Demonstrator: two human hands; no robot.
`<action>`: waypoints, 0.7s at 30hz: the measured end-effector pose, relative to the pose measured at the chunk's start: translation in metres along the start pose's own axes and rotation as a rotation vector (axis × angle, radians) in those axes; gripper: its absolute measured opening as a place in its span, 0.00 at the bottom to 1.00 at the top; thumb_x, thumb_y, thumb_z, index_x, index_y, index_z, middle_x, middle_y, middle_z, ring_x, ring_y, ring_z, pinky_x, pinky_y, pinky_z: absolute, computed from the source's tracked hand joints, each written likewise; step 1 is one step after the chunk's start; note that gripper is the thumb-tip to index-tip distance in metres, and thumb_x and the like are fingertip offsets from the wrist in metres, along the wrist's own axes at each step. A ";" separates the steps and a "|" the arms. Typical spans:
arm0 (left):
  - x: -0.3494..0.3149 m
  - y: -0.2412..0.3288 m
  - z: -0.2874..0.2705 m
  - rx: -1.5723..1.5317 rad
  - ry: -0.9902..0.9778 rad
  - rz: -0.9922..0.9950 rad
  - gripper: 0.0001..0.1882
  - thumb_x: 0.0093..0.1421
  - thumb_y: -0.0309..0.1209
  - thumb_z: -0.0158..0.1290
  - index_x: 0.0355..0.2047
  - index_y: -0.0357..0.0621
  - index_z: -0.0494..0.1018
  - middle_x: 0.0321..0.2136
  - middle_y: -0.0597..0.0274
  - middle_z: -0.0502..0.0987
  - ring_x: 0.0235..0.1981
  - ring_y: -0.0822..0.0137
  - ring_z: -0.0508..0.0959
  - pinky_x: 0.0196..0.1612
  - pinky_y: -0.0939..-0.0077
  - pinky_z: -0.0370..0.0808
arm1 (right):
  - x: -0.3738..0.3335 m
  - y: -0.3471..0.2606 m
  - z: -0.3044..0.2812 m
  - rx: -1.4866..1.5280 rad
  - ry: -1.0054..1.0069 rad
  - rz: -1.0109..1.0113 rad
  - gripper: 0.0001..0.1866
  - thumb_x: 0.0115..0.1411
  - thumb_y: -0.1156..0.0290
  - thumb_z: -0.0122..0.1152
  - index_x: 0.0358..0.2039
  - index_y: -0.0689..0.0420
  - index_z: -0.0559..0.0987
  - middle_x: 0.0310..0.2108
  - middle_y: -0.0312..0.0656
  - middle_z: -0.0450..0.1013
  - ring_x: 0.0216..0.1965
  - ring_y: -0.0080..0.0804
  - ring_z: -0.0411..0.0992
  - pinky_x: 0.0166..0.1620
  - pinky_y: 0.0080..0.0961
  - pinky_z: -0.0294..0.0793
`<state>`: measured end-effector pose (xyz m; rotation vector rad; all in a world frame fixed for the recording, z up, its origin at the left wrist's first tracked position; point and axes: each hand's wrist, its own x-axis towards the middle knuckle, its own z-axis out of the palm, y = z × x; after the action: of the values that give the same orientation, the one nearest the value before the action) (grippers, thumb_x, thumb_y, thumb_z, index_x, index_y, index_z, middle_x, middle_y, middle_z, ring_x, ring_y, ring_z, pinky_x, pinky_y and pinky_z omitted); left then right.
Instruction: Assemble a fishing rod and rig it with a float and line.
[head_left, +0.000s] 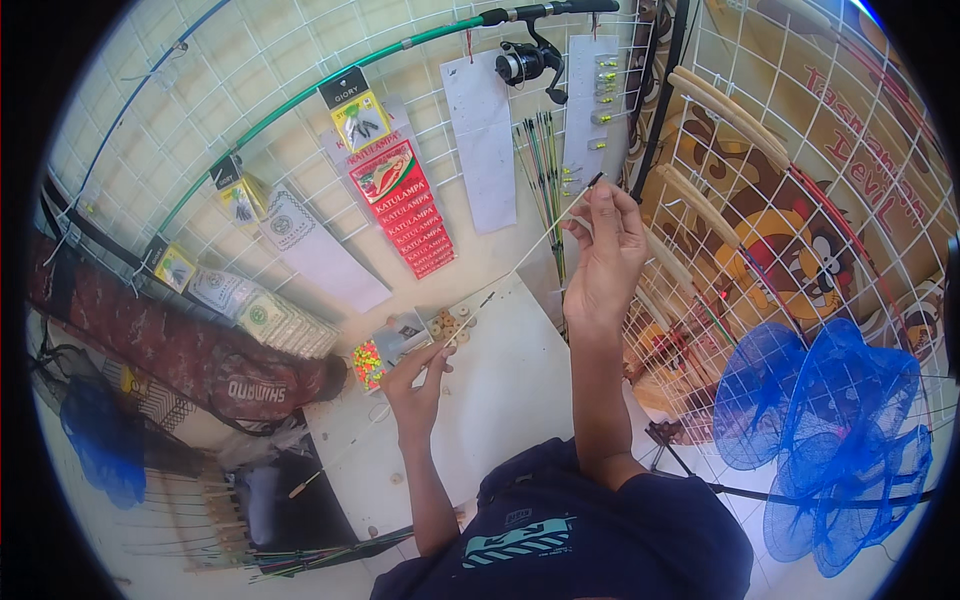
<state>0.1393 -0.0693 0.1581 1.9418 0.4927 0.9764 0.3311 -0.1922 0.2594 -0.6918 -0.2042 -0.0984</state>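
Thin pale strand (545,242), upper centre of frame, slants down-left from right hand (607,235); lower end fades near white table (510,390), hard to trace. Right thumb and fingertips pinch it near small dark tip (596,180), fingers covering exact grip. Left hand (412,388), left of centre, pinches slim dark-tipped stick (470,317), contact partly hidden. Bright beads (368,366) just beside. Dark shirt (620,530) cut off at lower edge.

White table (520,375), plastic box (404,334) at its far left part, bright multicoloured beads (367,367) at the box's left, tan rings (441,322) clustered beside it, small disc (397,478) near the left edge
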 end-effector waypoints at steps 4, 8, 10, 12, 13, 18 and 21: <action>0.000 0.004 0.001 0.015 -0.020 0.028 0.07 0.56 0.20 0.58 0.35 0.35 0.80 0.28 0.57 0.82 0.22 0.70 0.80 0.30 0.79 0.75 | 0.002 0.000 -0.003 -0.018 0.019 -0.016 0.12 0.59 0.66 0.66 0.38 0.60 0.78 0.32 0.34 0.75 0.31 0.20 0.71 0.36 0.19 0.70; -0.001 0.004 0.001 0.017 -0.024 0.024 0.07 0.56 0.20 0.58 0.36 0.35 0.80 0.28 0.57 0.82 0.22 0.70 0.80 0.29 0.80 0.75 | 0.002 0.001 -0.002 -0.006 0.031 -0.011 0.11 0.59 0.66 0.65 0.37 0.58 0.77 0.31 0.34 0.75 0.31 0.19 0.70 0.36 0.17 0.68; -0.001 0.003 0.000 0.025 -0.027 0.028 0.07 0.56 0.20 0.57 0.36 0.35 0.80 0.28 0.57 0.82 0.22 0.70 0.80 0.29 0.80 0.75 | 0.003 0.000 -0.002 -0.001 0.039 -0.008 0.11 0.59 0.66 0.65 0.37 0.58 0.77 0.31 0.34 0.75 0.31 0.18 0.70 0.35 0.17 0.66; -0.002 0.002 0.000 0.025 -0.020 0.039 0.07 0.56 0.20 0.57 0.36 0.34 0.80 0.28 0.57 0.82 0.22 0.70 0.80 0.29 0.79 0.75 | 0.002 -0.002 0.000 0.000 0.058 -0.002 0.11 0.59 0.66 0.65 0.37 0.58 0.77 0.30 0.34 0.75 0.30 0.18 0.69 0.35 0.17 0.66; -0.002 0.001 0.000 0.026 -0.019 0.040 0.07 0.56 0.20 0.57 0.36 0.34 0.80 0.28 0.57 0.82 0.22 0.70 0.80 0.29 0.79 0.75 | 0.003 -0.001 0.000 0.002 0.057 -0.002 0.11 0.59 0.66 0.65 0.37 0.58 0.77 0.30 0.34 0.75 0.30 0.18 0.69 0.35 0.17 0.66; -0.002 0.005 0.001 0.023 -0.019 0.021 0.08 0.56 0.20 0.58 0.36 0.34 0.80 0.28 0.57 0.82 0.22 0.70 0.79 0.29 0.79 0.75 | 0.005 -0.001 0.002 0.028 0.053 -0.009 0.15 0.60 0.65 0.65 0.42 0.61 0.77 0.30 0.33 0.74 0.27 0.15 0.66 0.33 0.14 0.64; -0.002 0.005 0.000 0.036 -0.021 0.043 0.07 0.56 0.20 0.58 0.36 0.35 0.80 0.28 0.57 0.82 0.22 0.71 0.79 0.29 0.79 0.75 | 0.004 0.000 0.000 0.019 0.037 -0.007 0.14 0.61 0.67 0.63 0.44 0.61 0.78 0.30 0.31 0.73 0.27 0.14 0.65 0.32 0.15 0.64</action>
<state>0.1379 -0.0735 0.1616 2.0004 0.4615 0.9799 0.3351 -0.1921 0.2606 -0.6699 -0.1720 -0.1153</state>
